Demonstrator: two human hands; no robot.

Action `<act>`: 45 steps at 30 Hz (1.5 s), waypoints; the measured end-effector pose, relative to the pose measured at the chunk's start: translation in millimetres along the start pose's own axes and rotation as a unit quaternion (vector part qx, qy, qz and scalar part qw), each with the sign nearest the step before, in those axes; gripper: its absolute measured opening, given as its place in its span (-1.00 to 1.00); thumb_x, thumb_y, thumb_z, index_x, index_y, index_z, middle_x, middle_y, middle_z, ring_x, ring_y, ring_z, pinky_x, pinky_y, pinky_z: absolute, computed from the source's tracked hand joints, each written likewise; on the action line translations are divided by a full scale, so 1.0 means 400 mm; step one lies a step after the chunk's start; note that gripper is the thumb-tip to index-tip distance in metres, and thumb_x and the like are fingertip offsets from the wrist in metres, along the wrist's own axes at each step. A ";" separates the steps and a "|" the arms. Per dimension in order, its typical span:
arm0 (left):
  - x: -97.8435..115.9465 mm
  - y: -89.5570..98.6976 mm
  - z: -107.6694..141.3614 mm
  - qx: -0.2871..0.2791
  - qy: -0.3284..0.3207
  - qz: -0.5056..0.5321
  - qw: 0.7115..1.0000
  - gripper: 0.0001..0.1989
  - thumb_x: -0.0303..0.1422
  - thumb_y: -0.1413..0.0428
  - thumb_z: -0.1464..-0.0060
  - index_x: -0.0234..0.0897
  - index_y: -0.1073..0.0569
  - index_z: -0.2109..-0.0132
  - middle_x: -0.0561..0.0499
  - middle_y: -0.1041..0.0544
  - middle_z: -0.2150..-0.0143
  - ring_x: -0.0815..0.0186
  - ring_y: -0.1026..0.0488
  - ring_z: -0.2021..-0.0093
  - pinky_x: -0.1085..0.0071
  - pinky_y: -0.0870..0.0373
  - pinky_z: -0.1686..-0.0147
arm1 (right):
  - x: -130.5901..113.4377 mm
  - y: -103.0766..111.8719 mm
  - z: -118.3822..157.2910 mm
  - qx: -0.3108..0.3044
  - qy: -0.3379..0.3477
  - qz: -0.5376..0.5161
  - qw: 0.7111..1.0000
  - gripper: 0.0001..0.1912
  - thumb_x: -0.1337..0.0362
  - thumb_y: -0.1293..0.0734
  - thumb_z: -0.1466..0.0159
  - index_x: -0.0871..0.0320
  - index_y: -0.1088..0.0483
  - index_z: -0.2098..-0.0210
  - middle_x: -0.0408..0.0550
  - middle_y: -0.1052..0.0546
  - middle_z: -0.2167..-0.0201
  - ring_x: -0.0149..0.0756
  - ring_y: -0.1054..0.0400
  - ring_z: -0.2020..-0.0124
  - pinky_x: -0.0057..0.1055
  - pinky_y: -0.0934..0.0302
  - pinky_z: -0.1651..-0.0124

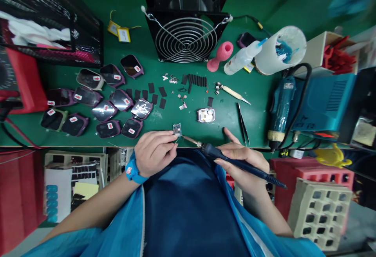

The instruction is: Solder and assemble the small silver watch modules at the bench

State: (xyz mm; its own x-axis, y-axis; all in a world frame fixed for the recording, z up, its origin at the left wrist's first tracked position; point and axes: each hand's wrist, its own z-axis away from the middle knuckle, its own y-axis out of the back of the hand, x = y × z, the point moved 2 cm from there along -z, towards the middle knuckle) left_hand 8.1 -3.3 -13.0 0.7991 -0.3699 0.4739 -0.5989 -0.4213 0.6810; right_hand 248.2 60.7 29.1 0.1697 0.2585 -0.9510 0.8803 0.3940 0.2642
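Observation:
My right hand (242,157) grips a soldering iron (235,162) by its dark handle, its tip pointing left. That tip meets the lower right edge of a small circuit board (177,129) near the table's front edge. My left hand (155,151) is closed, with its upper fingertips against the board's left side. A thin strand of solder wire (176,140) sticks out between its thumb and fingers, close to the iron tip. Beyond the board lies an opened watch case (206,115) with its white inside showing. Tweezers (243,123) rest right of it.
Several watches (105,111) with red-arrow stickers lie at left. Black pads (145,95) and small parts (182,102) are spread mid-table. A fan (186,37) stands behind. At right are a bottle (242,58), a white tub (264,57) and an electric screwdriver (280,108).

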 end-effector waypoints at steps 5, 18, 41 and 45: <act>0.000 0.001 -0.001 -0.004 -0.011 0.001 1.000 -0.80 -0.56 -0.26 -0.10 -0.21 -0.41 0.31 0.05 -0.70 0.27 0.21 -0.70 0.21 0.32 -0.57 0.27 | -0.001 0.001 0.001 0.009 -0.002 0.000 1.000 -0.75 0.47 -0.56 -0.17 0.08 -0.55 0.22 -0.14 -0.72 0.30 -0.18 -0.66 0.30 0.30 -0.22 -0.40; -0.002 0.002 -0.002 -0.001 -0.008 0.004 1.000 -0.81 -0.55 -0.26 -0.11 -0.21 -0.41 0.29 0.07 -0.70 0.26 0.23 -0.70 0.21 0.34 -0.57 0.28 | -0.001 0.001 0.000 0.008 -0.006 0.002 1.000 -0.77 0.45 -0.55 -0.19 0.06 -0.53 0.21 -0.15 -0.71 0.31 -0.19 -0.66 0.29 0.32 -0.22 -0.39; 0.000 0.005 -0.001 -0.007 0.010 0.008 1.000 -0.80 -0.57 -0.25 -0.10 -0.20 -0.41 0.30 0.08 -0.70 0.27 0.23 -0.69 0.19 0.33 -0.57 0.25 | -0.001 0.014 -0.003 0.009 -0.051 -0.076 0.996 -0.78 0.45 -0.57 -0.17 0.08 -0.55 0.26 -0.16 -0.72 0.31 -0.21 -0.65 0.30 0.29 -0.22 -0.39; 0.007 0.020 -0.008 -0.031 0.068 0.051 0.996 -0.82 -0.58 -0.23 -0.14 -0.21 -0.43 0.25 0.02 -0.69 0.22 0.20 -0.67 0.13 0.27 -0.55 0.19 | 0.009 0.059 -0.024 0.130 -0.086 -0.094 0.983 -0.80 0.36 -0.58 -0.16 0.10 -0.50 0.33 -0.17 -0.68 0.40 -0.17 -0.64 0.36 0.07 -0.55 -0.03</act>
State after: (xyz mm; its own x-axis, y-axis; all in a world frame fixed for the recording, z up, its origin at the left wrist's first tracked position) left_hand 5.8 -5.1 -4.7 0.7366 -0.2902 0.6110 -0.6762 -0.3345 0.6564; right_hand 265.2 79.4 33.6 0.0458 0.0407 -0.9981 0.9829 0.1763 0.0523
